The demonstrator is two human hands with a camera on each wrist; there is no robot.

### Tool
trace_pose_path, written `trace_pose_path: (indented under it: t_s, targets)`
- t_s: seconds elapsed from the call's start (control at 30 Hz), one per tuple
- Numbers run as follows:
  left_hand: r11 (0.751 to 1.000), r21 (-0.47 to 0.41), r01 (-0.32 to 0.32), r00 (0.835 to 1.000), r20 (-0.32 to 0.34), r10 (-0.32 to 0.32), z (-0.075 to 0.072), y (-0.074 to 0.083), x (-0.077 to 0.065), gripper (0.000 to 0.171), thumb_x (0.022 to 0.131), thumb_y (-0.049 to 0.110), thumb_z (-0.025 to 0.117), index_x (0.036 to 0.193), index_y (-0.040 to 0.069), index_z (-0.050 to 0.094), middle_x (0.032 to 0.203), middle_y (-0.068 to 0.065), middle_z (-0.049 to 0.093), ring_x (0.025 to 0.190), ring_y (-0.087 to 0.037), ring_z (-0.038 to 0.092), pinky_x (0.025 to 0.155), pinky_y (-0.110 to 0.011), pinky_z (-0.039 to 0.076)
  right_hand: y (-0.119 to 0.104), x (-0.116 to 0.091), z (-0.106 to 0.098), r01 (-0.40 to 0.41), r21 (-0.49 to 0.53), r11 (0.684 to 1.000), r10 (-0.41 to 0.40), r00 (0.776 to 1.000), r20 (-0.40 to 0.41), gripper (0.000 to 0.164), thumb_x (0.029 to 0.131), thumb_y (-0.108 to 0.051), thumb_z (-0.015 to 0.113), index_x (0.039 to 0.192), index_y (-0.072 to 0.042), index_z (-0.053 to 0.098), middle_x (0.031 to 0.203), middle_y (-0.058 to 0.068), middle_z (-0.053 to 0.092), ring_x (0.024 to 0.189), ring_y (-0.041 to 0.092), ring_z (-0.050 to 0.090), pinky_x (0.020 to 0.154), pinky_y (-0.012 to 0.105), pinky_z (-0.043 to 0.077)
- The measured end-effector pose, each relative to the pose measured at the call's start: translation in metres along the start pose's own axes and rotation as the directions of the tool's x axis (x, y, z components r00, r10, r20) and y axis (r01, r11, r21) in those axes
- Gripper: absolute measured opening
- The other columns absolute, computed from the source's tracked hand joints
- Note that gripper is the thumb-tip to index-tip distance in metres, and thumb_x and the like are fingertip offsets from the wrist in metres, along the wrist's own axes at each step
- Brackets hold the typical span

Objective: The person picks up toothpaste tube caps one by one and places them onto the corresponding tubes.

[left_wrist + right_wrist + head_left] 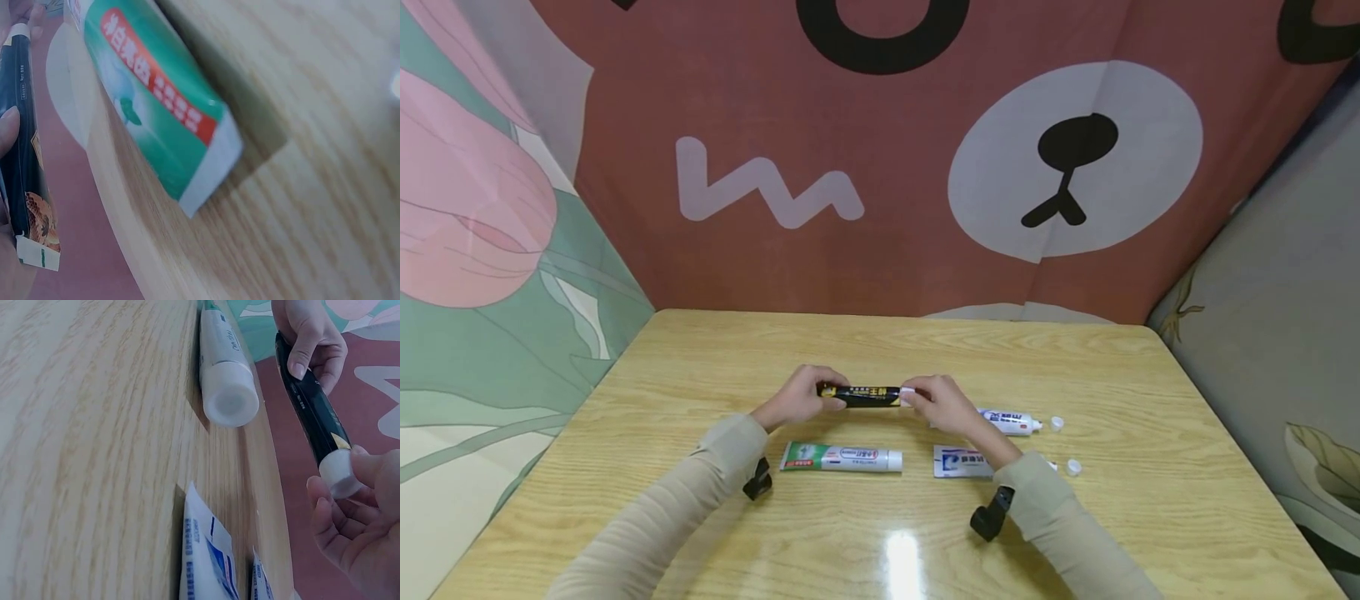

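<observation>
Above the table, a black toothpaste tube [868, 397] with a honeycomb print at its flat end is held level between both hands. My left hand [805, 394] grips its flat-end half, thumb on the near face. At the other end, the thumb and fingers of my right hand [942, 404] pinch the white cap [339, 474], which sits on the tube. Below the hands lies a green and white toothpaste tube [841, 457], its white cap on. Partly hidden behind the right forearm are two white and blue toothpaste tubes, an upper one [1009, 422] and a lower one [961, 462].
Two loose white caps, one farther back [1057, 423] and one nearer [1073, 467], lie right of the white and blue tubes. The wooden table [715, 350] meets a red printed cloth [880, 267] at its back edge.
</observation>
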State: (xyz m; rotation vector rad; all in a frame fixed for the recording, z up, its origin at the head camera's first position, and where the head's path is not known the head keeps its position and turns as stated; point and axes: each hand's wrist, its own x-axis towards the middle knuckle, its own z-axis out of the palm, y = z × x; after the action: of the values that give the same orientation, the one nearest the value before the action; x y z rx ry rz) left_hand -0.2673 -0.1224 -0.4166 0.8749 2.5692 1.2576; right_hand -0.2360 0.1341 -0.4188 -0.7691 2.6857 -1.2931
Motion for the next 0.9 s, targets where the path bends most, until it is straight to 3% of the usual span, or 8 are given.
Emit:
trace_pose_path:
  t_s: [0.2, 0.47, 0.7, 0.9]
  targets:
    - [1.0, 0.028, -0.013, 1.0, 0.002, 0.013, -0.0011, -0.0047, 0.0002, 0.029, 0.076, 0.002, 0.071, 0.104, 0.001, 0.065, 0.105, -0.011, 0.064, 0.099, -0.025, 0.058, 0.085, -0.038, 0.046, -0.0007, -0.001, 0.0029, -0.054, 0.068, 0.996, 0.054, 0.999, 0.002, 0.018, 0.095, -0.014, 0.049, 0.106, -0.002, 0.054, 0.066, 0.016, 0.058, 0.052, 0.019, 0.05, 0.045, 0.025, 0.041]
    - [0.998, 0.059, -0.036, 0.999, 0.005, 0.035, -0.0037, -0.0046, 0.0014, 0.028, 0.075, 0.002, 0.072, 0.103, 0.002, 0.065, 0.101, -0.007, 0.064, 0.094, -0.021, 0.058, 0.083, -0.036, 0.047, 0.0022, -0.0035, 0.0031, -0.067, 0.108, 0.992, 0.065, 0.998, 0.019, 0.029, 0.082, -0.007, 0.065, 0.106, -0.003, 0.048, 0.075, 0.007, 0.063, 0.064, 0.018, 0.057, 0.06, 0.027, 0.045]
    - [0.997, 0.058, -0.046, 0.999, -0.005, 0.046, -0.0039, -0.006, 0.0005, 0.028, 0.075, 0.002, 0.072, 0.102, 0.001, 0.065, 0.1, -0.008, 0.064, 0.094, -0.023, 0.058, 0.083, -0.038, 0.047, 0.0061, -0.0032, 0.0046, -0.045, 0.158, 0.986, 0.041, 0.999, 0.033, 0.023, 0.086, 0.0, 0.059, 0.104, 0.001, 0.046, 0.085, 0.017, 0.067, 0.067, 0.026, 0.062, 0.06, 0.028, 0.047]
    - [0.998, 0.05, -0.045, 0.998, -0.03, 0.046, -0.0042, -0.0073, 0.0, 0.028, 0.075, 0.001, 0.072, 0.102, 0.001, 0.066, 0.101, -0.009, 0.065, 0.095, -0.024, 0.058, 0.085, -0.038, 0.046, 0.0058, -0.0026, 0.0043, -0.063, 0.198, 0.978, 0.053, 0.997, 0.054, 0.019, 0.091, -0.007, 0.052, 0.106, 0.003, 0.047, 0.086, 0.02, 0.066, 0.07, 0.028, 0.064, 0.057, 0.038, 0.051]
